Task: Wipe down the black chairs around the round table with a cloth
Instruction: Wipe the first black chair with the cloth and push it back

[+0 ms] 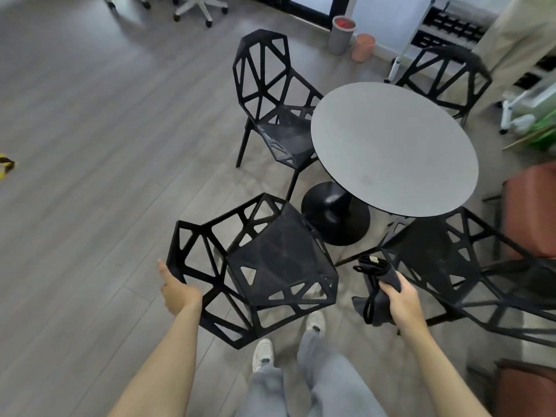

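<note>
Hands at the nearest black chair (270, 266), cloth (380, 284) in the right one.

The left hand (177, 288) holds the chair's backrest frame, thumb pointing up beside the top bar, the other fingers hidden behind it. The right hand (401, 302) has its fingers curled around a dark bunched cloth, which sticks up past the fingertips and hangs below the palm, in the gap between this chair and a second black chair (469, 266) to the right. Beyond the fingers stands the round table (394, 149) with two more black chairs (270, 94) at its far sides.
</note>
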A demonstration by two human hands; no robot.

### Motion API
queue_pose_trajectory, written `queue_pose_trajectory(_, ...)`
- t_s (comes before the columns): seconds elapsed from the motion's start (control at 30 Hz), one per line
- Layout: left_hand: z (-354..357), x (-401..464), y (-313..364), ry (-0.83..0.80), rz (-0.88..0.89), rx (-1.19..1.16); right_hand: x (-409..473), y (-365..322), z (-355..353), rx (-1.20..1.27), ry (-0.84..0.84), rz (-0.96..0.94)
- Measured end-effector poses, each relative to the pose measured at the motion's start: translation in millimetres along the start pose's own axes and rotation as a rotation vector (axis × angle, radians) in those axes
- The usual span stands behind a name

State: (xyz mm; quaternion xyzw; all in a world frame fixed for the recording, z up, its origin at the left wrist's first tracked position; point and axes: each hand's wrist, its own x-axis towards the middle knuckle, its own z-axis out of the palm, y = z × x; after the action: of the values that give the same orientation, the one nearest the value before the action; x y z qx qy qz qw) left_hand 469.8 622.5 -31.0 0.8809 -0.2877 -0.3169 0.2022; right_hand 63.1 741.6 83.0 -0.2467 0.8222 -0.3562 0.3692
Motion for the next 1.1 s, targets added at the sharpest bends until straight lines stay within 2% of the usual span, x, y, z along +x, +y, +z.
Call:
queue_pose_trajectory(0.2,19.4,-15.8,7.7,-0.012,-0.029,-0.060,4.7,-13.7,-12.1,-0.007,-0.002,-0.080)
queue_pose_trajectory(0.37,42.6,-35.6,26.8,-0.111,-0.052,-0.097,8.9,-17.4,-21.4,0.000,-0.010,-0.110)
queue_pose_trajectory(0.5,38.3,-36.1,38.0,-0.137,-0.046,0.012,9.4,-15.4,-26.3,0.017,-0.037,-0.112)
queue_pose_trajectory(0.6,33.6,-51.9,43.8,-0.092,0.101,0.210,11.8,-10.2,-34.4,0.034,-0.049,-0.107)
queue_pose_trajectory(0.67,35.5,-74.8,52.6,-0.060,0.249,0.249,16.1,-4.6,-45.9,0.058,-0.053,-0.112)
queue_pose_trajectory(0.73,47.8,-103.1,63.4,-0.132,0.397,0.226,21.4,2.8,-63.2,0.093,-0.051,-0.110)
queue_pose_trajectory(0.87,93.6,-177.1,84.1,-0.379,0.620,0.252,39.8,30.7,-115.1,0.167,-0.018,-0.087)
queue_pose_trajectory(1.0,148.2,-265.6,100.2,-0.435,0.764,0.301,62.7,74.8,-189.3,0.184,-0.004,-0.085)
queue_pose_trajectory(1.1,188.0,-328.4,109.1,-0.464,0.809,0.325,81.3,112.5,-252.2,0.153,-0.006,-0.092)
